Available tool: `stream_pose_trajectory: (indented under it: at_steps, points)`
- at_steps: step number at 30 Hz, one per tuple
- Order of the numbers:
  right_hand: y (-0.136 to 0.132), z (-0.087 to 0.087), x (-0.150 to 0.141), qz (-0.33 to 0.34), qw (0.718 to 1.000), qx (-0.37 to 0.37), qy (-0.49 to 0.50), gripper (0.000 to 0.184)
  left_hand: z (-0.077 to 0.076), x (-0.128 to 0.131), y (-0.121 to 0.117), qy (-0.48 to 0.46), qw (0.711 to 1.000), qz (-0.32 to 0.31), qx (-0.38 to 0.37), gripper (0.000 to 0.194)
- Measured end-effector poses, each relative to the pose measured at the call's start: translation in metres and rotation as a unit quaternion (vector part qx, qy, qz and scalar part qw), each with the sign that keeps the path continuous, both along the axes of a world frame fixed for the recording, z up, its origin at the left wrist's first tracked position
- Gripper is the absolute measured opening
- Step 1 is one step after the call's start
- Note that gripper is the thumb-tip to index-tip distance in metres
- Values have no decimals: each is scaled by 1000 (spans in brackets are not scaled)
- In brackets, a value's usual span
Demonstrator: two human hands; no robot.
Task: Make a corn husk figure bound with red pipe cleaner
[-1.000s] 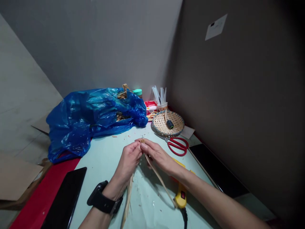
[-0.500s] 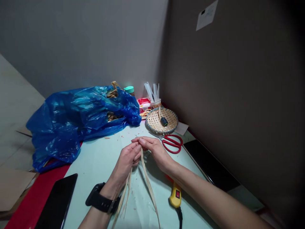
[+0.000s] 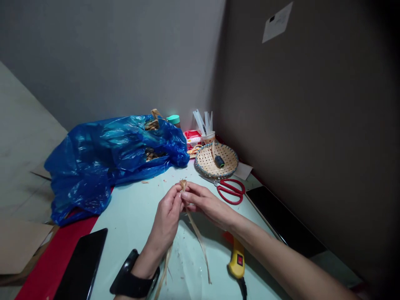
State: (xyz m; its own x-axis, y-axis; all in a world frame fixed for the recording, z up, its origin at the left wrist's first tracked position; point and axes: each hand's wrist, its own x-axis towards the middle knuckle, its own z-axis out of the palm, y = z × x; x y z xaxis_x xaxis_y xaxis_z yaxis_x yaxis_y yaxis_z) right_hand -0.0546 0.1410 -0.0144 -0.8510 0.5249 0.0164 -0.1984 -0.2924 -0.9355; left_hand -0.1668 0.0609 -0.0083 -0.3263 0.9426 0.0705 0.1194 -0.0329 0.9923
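Observation:
Pale strips of dried plant fibre, like husk or raffia [image 3: 197, 234], are pinched between my two hands above the pale green tabletop. A small folded knot of the strip [image 3: 183, 183] pokes up over the fingertips, and loose ends hang down below. My left hand [image 3: 168, 212], with a black watch on its wrist, grips the strip from the left. From the right, my right hand [image 3: 208, 202] closes thumb and fingers on the same spot. The fingers hide most of the knot. Beyond the right hand lie red-handled scissors [image 3: 230, 191].
A blue plastic bag [image 3: 121, 150] of dried material spreads at the back left. A woven basket [image 3: 204, 166] holds a dark thread spool [image 3: 219, 161]. Nearby stands a cup of clear sticks [image 3: 208, 136]. A yellow-handled corded tool [image 3: 236, 262] and two black-screened devices [image 3: 81, 262] flank my arms.
My hands have turned, so the folded top of the strip now shows above the fingertips. The hanging end on the right has drawn up. The whole view has shifted slightly.

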Motion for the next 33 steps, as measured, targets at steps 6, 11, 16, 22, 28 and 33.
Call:
stream_pose_trajectory:
  at_steps: [6,11,16,22,28,33]
  points:
    - [0,-5,0,19,994,110,-19,29,3,-4,-2,-61,998,-4,-15,28]
    - [3,-3,3,-40,963,249,-94,30,6,-8,-3,-15,999,-10,-29,20]
    - [3,-3,3,-79,955,272,-92,32,9,-8,-5,69,996,-10,-48,16]
    - [4,-4,3,-145,949,260,-104,41,4,-11,-4,159,986,33,-32,23]
    - [4,-3,1,-196,942,246,-116,38,7,-5,-4,264,950,161,40,8]
    - [0,0,0,-183,967,165,-61,35,2,21,-10,309,928,180,106,10]
